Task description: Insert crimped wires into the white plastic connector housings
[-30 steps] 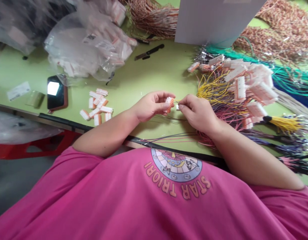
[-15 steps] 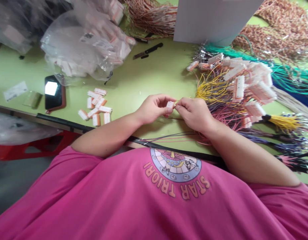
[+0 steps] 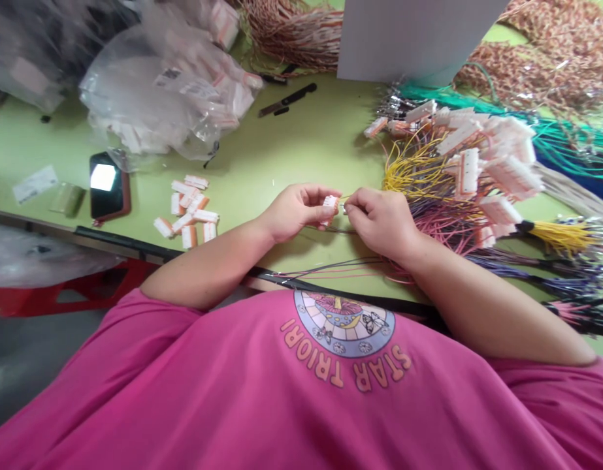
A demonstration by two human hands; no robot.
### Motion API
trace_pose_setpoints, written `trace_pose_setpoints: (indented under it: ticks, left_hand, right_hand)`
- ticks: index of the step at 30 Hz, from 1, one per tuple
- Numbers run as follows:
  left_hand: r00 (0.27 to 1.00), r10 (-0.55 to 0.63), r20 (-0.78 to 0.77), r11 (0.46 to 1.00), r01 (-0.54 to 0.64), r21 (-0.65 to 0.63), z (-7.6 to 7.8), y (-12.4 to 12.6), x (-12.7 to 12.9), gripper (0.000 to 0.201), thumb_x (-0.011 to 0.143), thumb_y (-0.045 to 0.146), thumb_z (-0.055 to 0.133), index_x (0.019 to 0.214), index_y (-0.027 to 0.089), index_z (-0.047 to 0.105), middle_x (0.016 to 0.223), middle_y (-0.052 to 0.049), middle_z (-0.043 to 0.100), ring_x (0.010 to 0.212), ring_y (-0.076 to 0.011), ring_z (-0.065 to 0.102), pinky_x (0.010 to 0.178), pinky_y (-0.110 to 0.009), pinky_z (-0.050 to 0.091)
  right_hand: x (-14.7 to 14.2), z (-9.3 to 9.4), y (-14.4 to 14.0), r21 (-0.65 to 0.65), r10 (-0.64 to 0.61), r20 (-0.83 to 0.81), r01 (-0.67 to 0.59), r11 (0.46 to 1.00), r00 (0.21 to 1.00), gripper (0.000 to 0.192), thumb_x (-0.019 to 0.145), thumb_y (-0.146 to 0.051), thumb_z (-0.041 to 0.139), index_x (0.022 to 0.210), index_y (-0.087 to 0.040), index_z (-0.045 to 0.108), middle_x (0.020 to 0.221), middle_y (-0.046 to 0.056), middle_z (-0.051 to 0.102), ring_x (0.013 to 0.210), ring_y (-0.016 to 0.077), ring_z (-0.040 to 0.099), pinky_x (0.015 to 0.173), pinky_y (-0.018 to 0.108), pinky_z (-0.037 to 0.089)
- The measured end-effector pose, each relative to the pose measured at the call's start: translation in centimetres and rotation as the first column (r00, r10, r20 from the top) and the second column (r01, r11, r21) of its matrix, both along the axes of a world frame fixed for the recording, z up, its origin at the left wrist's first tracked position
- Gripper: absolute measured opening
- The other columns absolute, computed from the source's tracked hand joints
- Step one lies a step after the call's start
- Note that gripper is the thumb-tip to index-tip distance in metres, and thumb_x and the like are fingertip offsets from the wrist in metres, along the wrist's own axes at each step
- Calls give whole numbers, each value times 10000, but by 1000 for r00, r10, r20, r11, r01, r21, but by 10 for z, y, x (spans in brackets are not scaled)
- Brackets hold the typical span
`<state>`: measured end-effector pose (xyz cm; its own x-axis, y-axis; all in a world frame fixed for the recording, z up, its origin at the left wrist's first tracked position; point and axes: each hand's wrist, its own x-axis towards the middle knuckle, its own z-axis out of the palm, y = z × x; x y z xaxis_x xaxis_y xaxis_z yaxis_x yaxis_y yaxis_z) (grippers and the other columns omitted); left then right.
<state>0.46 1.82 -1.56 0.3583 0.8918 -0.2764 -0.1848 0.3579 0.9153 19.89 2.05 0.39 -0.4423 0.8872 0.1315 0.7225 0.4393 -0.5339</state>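
My left hand (image 3: 296, 212) pinches a small white and orange connector housing (image 3: 329, 207) between thumb and fingers. Just right of it, my right hand (image 3: 379, 214) is closed in a pinch on a thin wire (image 3: 345, 207), whose shiny tip points at the housing across a small gap. Most of that wire is hidden by the fingers. A thin yellow wire runs by the housing's upper right side. Loose connector housings (image 3: 188, 207) lie in a small pile left of my left hand. Beyond my right hand spreads a heap of yellow wires (image 3: 409, 171) and pink wires with white housings attached.
A knife (image 3: 289, 100) lies toward the back of the green table (image 3: 301, 147). At left are a phone (image 3: 108, 189) and a clear bag of housings (image 3: 149, 91). A grey panel (image 3: 413, 39) stands at the back. Twisted wire bundles (image 3: 551, 59) lie behind the heap.
The housing in my left hand has turned, showing more of its orange side. My right fingers have drawn slightly away from it, and a shiny wire tip now shows between the hands.
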Motion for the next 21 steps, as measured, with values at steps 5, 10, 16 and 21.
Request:
trace_pose_setpoints:
  ticks: [5, 10, 16, 21]
  left_hand:
    - [999, -22, -49, 1000, 23, 13, -2, -3, 5, 553, 557, 411, 937, 979, 119, 731, 708, -3, 692, 563, -72, 592, 539, -210, 505]
    - [996, -5, -84, 998, 10, 63, -1, -1, 5, 547, 569, 410, 930, 973, 109, 716, 709, -5, 686, 561, -76, 589, 550, -221, 511]
    - [977, 40, -210, 993, -15, 120, 6, 10, -5, 352, 681, 225, 843, 986, 123, 698, 721, -2, 668, 577, -78, 581, 606, -238, 514]
    - [961, 113, -254, 988, -82, 132, 7, 15, -7, 295, 725, 106, 736, 1012, 128, 673, 759, -8, 647, 624, -86, 584, 630, -243, 520]
  right_hand:
    - [-5, -3, 0, -3, 45, 139, -45, 999, 989, 286, 913, -235, 440, 878, -127, 702, 826, 103, 720, 699, 177, 583, 690, 291, 380]
    - [-7, -2, 2, -48, 37, 146, -30, 998, 989, 278, 926, -245, 457, 870, -132, 704, 826, 92, 719, 708, 176, 585, 706, 292, 389]
    - [7, 12, 13, -58, 55, 57, -52, 997, 997, 267, 913, -279, 500, 942, -164, 740, 872, 57, 739, 788, 182, 630, 757, 303, 440]
    - [25, 48, 9, -53, 127, 124, -121, 991, 984, 277, 892, -235, 500, 979, -210, 762, 936, 58, 753, 873, 196, 658, 818, 330, 465]
